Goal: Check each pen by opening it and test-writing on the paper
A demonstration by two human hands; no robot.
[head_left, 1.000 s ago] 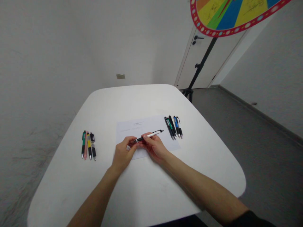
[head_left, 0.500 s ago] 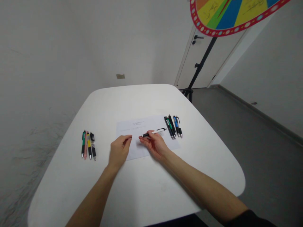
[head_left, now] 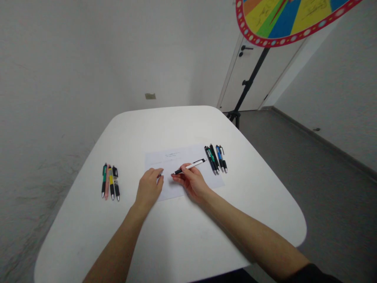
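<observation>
My right hand (head_left: 193, 183) is closed around a white pen (head_left: 194, 164) with a black grip and clip, held above the paper. The pen slants, its black end toward my left hand. My left hand (head_left: 149, 187) is over the paper's left side, thumb and forefinger pinched with a tiny dark bit between them, too small to name. Beneath both hands lies a white sheet of paper (head_left: 154, 158) with a few small printed lines near its top. Between the two hands is a small gap.
Several pens (head_left: 111, 182), green, pink, yellow and clear-black, lie in a row at the left of the white table (head_left: 165, 127). More dark, green and blue pens (head_left: 214, 159) rest at the paper's right edge. A colourful wheel (head_left: 282, 23) stands on a black tripod behind.
The white pen has tilted slightly, and its black end sits a little lower. My left thumb has lowered a bit, and a small dark bit now shows between the fingertips.
</observation>
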